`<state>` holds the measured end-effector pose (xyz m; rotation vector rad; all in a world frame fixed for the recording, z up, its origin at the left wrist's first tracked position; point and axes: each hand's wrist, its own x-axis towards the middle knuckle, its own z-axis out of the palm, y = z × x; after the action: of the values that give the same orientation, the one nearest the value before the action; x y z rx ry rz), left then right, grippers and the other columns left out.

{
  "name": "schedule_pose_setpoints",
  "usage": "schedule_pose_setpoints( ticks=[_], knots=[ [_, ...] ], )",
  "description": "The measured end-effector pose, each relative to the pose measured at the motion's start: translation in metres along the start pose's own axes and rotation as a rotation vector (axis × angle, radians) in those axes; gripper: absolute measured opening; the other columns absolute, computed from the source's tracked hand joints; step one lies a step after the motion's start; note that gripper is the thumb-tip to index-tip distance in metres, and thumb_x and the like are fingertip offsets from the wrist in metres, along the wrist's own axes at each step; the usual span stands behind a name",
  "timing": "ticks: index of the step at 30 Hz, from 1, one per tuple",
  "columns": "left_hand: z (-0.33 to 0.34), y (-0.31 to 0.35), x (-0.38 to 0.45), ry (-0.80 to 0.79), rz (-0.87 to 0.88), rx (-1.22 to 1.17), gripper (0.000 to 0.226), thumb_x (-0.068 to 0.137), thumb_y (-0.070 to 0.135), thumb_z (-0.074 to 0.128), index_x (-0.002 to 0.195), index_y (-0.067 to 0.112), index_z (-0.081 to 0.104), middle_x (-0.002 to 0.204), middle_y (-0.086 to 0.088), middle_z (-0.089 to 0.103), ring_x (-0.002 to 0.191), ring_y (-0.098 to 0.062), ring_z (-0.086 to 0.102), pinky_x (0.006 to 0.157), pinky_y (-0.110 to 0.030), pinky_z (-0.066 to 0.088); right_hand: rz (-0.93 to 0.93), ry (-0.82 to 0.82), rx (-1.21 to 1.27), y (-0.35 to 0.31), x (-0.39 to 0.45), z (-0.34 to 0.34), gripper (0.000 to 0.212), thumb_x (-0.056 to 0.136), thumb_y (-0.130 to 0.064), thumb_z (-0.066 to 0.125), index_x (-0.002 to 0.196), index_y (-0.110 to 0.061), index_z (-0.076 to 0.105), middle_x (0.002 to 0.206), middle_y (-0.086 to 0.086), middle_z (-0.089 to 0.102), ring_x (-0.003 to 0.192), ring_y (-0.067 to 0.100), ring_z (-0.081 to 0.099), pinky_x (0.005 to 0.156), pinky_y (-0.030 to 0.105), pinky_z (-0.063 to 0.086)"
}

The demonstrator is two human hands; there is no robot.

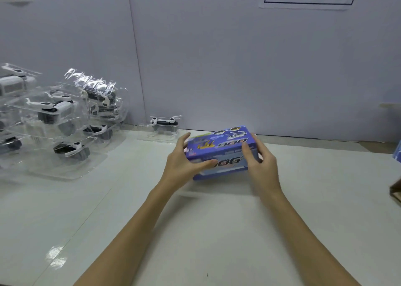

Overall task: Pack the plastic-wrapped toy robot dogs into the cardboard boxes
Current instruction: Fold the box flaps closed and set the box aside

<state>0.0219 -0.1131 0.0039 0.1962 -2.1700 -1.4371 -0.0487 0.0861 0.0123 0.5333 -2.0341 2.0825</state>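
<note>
Both hands are on one blue cardboard box (pixel 221 151), which sits on the white table (pixel 217 231) close to the grey back wall (pixel 238 69). The box lies flat with its long axis running left to right, tipped a little so the right end stands slightly farther back. The printed lid faces up, and the "DOG" lettering on the near side reads toward the person.

The left hand (pixel 184 162) grips the box's left end, thumb laid along the near face and fingers reaching over the far top edge. The right hand (pixel 260 162) holds the right end, fingers curled around the corner, with one finger lying across the top and down the near side. The picture is blurred around the right hand, so I cannot tell how tightly it presses.

Left of the box and just behind it, one plastic-wrapped toy robot dog (pixel 165 126) stands alone against the wall, its body running left to right. Farther left of the box lies a loose heap of wrapped dogs (pixel 65 121) in clear shells; about seven show, though the overlapping plastic keeps the count uncertain.

Well right of the box, at the frame's edge, are a sliver of a second blue box (pixel 397 153) and a brown carton corner (pixel 396 190).
</note>
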Motion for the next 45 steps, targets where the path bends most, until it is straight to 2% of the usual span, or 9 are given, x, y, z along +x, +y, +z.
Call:
schedule_pose_setpoints(
  ticks=[4,9,14,18,25,31,34,39,45],
  knots=[
    [-0.006,0.001,0.002,-0.201,0.195,-0.090,0.111,0.072,0.030,0.097,0.159,0.037,0.028,0.152,0.016,0.053,0.139,-0.007,0.051,0.111,-0.022,0.047,0.198,0.197,0.058,-0.011,0.012,-0.026,0.038,0.101,-0.060,0.054,0.100,-0.028,0.074,0.089,-0.003,0.077,0.077,0.014,0.067,0.064,0.029,0.053],
    [0.002,0.008,0.000,0.068,0.278,-0.107,0.075,0.081,0.051,0.084,0.146,0.043,0.047,0.144,0.020,0.059,0.131,-0.009,0.058,0.100,-0.036,0.051,0.159,0.243,0.075,-0.018,0.014,-0.031,0.048,0.108,-0.053,0.042,0.082,-0.025,0.070,0.085,0.004,0.075,0.069,0.012,0.061,0.068,0.031,0.046],
    [-0.008,0.012,0.004,0.145,0.069,-0.453,0.061,0.079,0.075,0.070,0.126,0.042,0.048,0.124,0.005,0.071,0.116,-0.023,0.069,0.091,-0.039,0.058,0.073,-0.143,0.183,-0.020,0.001,-0.010,0.062,0.099,-0.070,0.042,0.138,-0.027,0.064,0.134,-0.009,0.069,0.123,0.007,0.063,0.103,0.038,0.050],
    [-0.002,0.017,0.006,0.171,-0.114,-0.549,0.060,0.090,0.074,0.058,0.134,0.034,0.049,0.122,0.006,0.073,0.118,-0.025,0.070,0.103,-0.059,0.054,-0.037,-0.241,0.062,-0.022,-0.012,0.007,0.073,0.095,-0.051,0.050,0.161,-0.026,0.034,0.139,-0.008,0.062,0.118,0.020,0.066,0.100,0.041,0.057],
    [0.009,0.024,-0.001,0.009,-0.119,-0.681,0.054,0.101,0.053,0.048,0.147,0.025,0.052,0.135,-0.002,0.070,0.124,-0.028,0.067,0.101,-0.047,0.058,-0.013,-0.085,0.126,-0.016,-0.009,0.003,0.065,0.096,-0.049,0.053,0.154,-0.020,0.048,0.124,-0.004,0.068,0.089,-0.006,0.064,0.067,0.012,0.051],
    [0.003,0.017,0.004,0.044,-0.146,-0.695,0.056,0.097,0.055,0.055,0.141,0.021,0.058,0.127,0.001,0.074,0.118,-0.025,0.070,0.087,-0.037,0.063,-0.001,-0.122,0.127,-0.007,-0.008,0.004,0.045,0.104,-0.041,0.051,0.144,-0.022,0.057,0.109,-0.016,0.071,0.084,-0.011,0.065,0.063,0.011,0.051],
    [-0.007,0.009,0.010,0.004,-0.138,-0.675,0.046,0.098,0.048,0.064,0.135,0.020,0.061,0.123,0.003,0.074,0.120,-0.026,0.068,0.092,-0.038,0.060,0.068,-0.158,0.122,-0.003,-0.010,0.010,0.026,0.109,-0.036,0.047,0.132,-0.034,0.059,0.107,-0.026,0.072,0.093,-0.006,0.070,0.065,0.016,0.055],
    [-0.010,0.003,0.008,-0.081,-0.035,-0.543,0.063,0.091,0.036,0.075,0.147,0.022,0.051,0.133,-0.004,0.070,0.121,-0.026,0.068,0.096,-0.033,0.058,0.110,-0.130,0.176,-0.004,-0.009,0.009,0.046,0.098,-0.052,0.055,0.136,-0.027,0.059,0.123,0.002,0.072,0.111,0.024,0.073,0.092,0.043,0.061],
    [0.000,0.003,0.004,-0.080,-0.023,-0.501,0.070,0.091,0.036,0.072,0.154,0.024,0.044,0.138,-0.003,0.067,0.125,-0.026,0.066,0.111,-0.046,0.048,0.139,-0.081,0.162,-0.002,-0.006,0.004,0.035,0.086,-0.059,0.058,0.112,-0.037,0.065,0.093,-0.002,0.074,0.096,0.022,0.076,0.069,0.025,0.061]
  ],
)
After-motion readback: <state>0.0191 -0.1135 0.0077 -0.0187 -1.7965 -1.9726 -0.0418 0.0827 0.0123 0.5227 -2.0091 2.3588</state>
